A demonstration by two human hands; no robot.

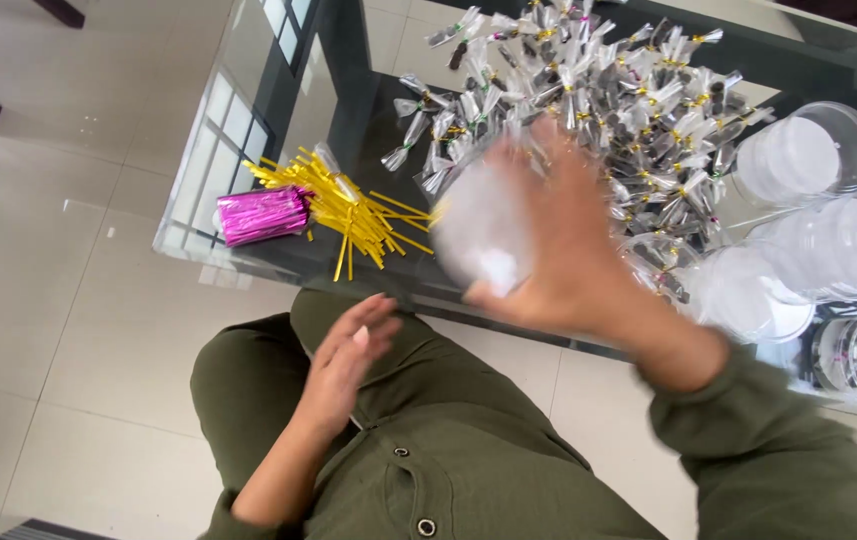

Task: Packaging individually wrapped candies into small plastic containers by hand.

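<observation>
A round clear plastic tub (483, 235) is gripped by the blurry right hand (568, 250), while the left hand (343, 365) is held open, flat and empty.

Person is wearing olive-green garment w/ matching olive trousers; fabric matte, lightly creased. Two round metal snap buttons are showing down front placket, approx. centre. Right hand (558, 240) is emerging from long sleeve w/ ribbed cuff at wrist. Left hand (343, 360) side: forearm is showing bare, sleeve out of view.
</observation>
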